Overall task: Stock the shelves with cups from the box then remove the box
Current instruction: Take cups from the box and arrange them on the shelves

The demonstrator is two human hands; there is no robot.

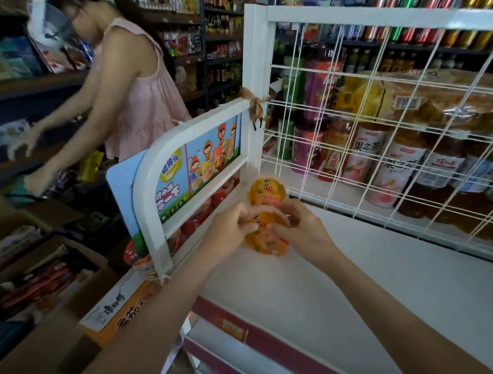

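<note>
Orange lids up, gripping two cups [266, 234] between curled left hand [228, 225] and curled right hand [301, 228], down at the white shelf [363, 276] just beside a third cup [269, 189] in its corner, likely squaring a snug row.

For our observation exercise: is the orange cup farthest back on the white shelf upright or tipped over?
Upright: the orange cup rests on the white shelf with its printed lid facing up.
</note>
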